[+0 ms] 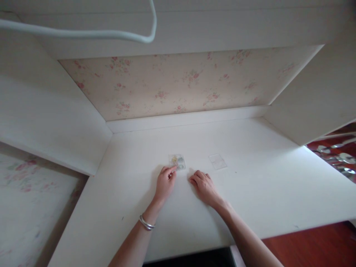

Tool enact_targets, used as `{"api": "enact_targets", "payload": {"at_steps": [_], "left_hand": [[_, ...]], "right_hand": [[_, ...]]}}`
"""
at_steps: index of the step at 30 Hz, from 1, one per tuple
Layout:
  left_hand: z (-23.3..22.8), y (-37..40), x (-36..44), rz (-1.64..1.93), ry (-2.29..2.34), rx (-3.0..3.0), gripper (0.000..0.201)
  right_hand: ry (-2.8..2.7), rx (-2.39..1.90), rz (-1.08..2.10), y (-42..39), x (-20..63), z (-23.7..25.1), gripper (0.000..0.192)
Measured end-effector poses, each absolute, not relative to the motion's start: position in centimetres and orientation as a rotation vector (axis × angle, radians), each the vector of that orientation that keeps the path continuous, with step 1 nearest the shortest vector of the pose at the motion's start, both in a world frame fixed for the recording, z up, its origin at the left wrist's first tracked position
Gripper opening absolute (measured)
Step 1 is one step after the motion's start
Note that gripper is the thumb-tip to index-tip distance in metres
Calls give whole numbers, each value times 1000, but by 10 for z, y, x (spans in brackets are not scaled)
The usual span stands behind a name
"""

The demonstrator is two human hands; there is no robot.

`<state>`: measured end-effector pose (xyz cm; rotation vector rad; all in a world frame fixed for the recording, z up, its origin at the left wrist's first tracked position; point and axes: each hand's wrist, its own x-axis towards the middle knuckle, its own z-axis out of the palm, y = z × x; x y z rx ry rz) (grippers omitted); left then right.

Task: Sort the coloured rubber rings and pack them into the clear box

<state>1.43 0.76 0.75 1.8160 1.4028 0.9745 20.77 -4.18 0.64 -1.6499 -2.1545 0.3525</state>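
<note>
A small clear plastic box (pixel 183 163) with compartments lies on the white desk. Gold-coloured and silvery ring-like bits sit in its compartments, too small to name. My left hand (pixel 165 182) is at the box's near left corner, its index finger stretched out over the front-left compartment and apart from the thumb; I see nothing held in it. To the right of the box, my right hand (pixel 203 186) rests on the desk with fingers curled and thumb and index together. Whatever they pinch, if anything, is hidden. A clear flat lid (pixel 218 161) lies beyond my right hand.
White side panels (pixel 300 85) and a floral back wall (pixel 178 83) enclose the desk (pixel 133 155). A pale cable or tube (pixel 83 34) crosses the upper left. Shiny metal items (pixel 343 157) show beyond the right edge, and a dark object (pixel 191 258) sits below the front edge.
</note>
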Motion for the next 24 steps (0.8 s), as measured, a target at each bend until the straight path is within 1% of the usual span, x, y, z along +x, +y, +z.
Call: {"api": "enact_targets", "payload": {"at_steps": [4,7,11,16,18,21,22,24], "left_hand": [[5,0,17,963,1390,1927,27],[5,-2,18,976,1380,1921,24],[5,-5,16,967,1367,1918,22],[6,-14,11,948,1358,1922,20],[7,-19,7,941,1345,1919,19],[10,-25,2,933,1323,1915,19],[11,-26,0,938,1319,1909,19],[12,-26,-1,963,1330,1884,19]], "right_hand": [[-1977,-1578,435,-33,204,11,24],[-1870,-1538,387,-20,197,19,24],[-1931,-1579,305,-3,184,24,24],[-2019,-1658,296,-4,178,21,25],[-1942,-1695,255,-10,185,22,26],[-1813,-1858,78,-17,206,24,26],[-1773,-1950,3,-18,216,24,30],[-1706,-2149,-98,-20,235,22,45]]}}
